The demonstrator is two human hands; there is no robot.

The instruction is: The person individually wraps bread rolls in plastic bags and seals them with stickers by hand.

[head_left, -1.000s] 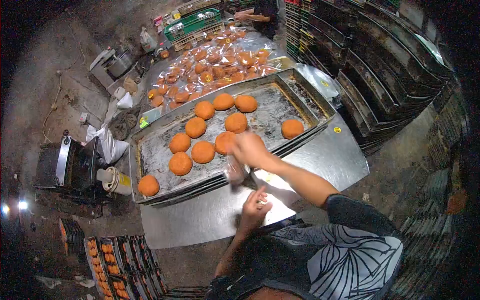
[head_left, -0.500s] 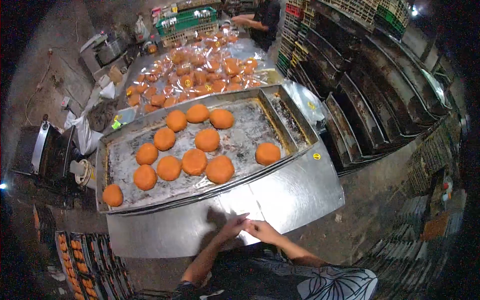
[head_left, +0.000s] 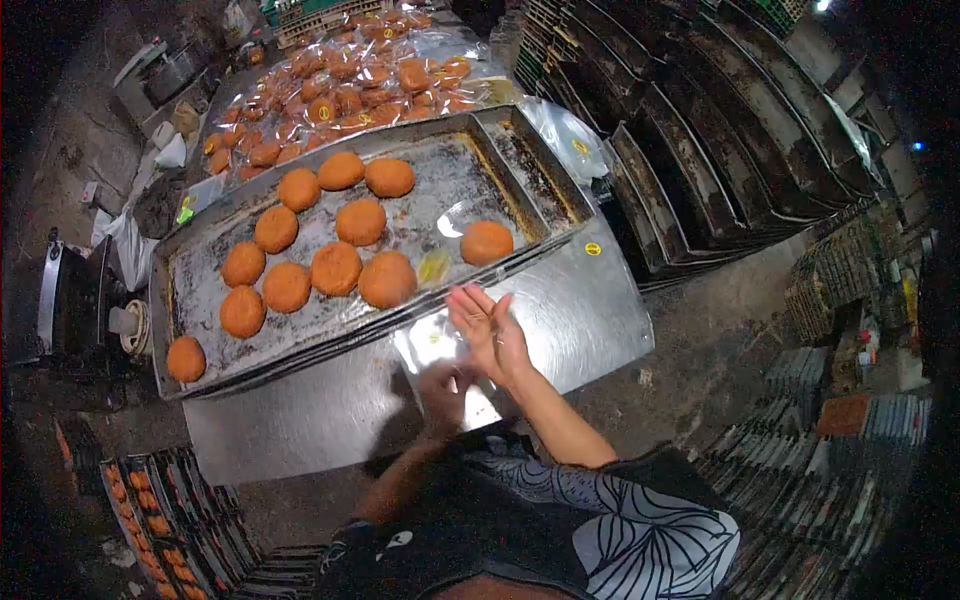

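Commercial bakery: a metal baking tray of round buns on a steel bench, bagged buns at upper centre, stacked empty trays at upper right.

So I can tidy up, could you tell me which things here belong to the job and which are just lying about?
In hand: right hand, left hand, loose buns, baking tray, clear bag on it.
Lying about: bagged buns behind, stacked trays, machine on the left, bun crates on the floor.
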